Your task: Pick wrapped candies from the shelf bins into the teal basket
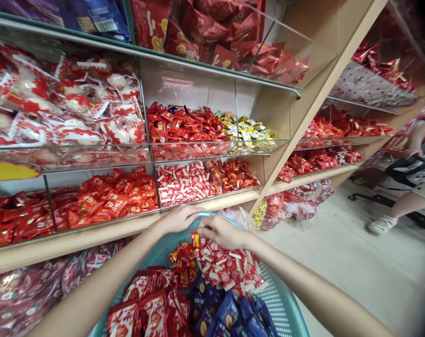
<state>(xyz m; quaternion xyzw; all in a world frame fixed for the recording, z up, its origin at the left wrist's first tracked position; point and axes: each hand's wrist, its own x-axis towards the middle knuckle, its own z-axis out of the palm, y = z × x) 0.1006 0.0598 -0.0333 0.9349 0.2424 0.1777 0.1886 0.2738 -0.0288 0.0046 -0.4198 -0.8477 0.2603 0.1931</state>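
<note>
You are holding one small red-and-yellow packet in the right hand; its fingers are closing narrowly on it, at twelve o'clock inside the turquoise basket. The left hand is lying at eleven o'clock, with straight fingers at the basket's rim; whether they are gripping it, I cannot tell.

For handling this well, I judge that a light pinch is serving you best, because the wrapper is looking slippery. If you are putting the packet down, it seems wise to be lowering it toward eleven o'clock, where similar red-and-gold packets are lying, so that it is not mixing with the neighbouring kind. Firm left fingers on the rim would probably be steadying the basket.

Now the counting. You are using two hands, one basket and one held packet. Inside the basket I am counting four groups: the red-and-gold packets; one heap of red-and-white candies at one o'clock; one group of blue packets at five o'clock; one group of large red packets at eight o'clock. The pieces are overlapping too much for an exact number. At three o'clock of the view, one other person is showing one white shoe.
</note>
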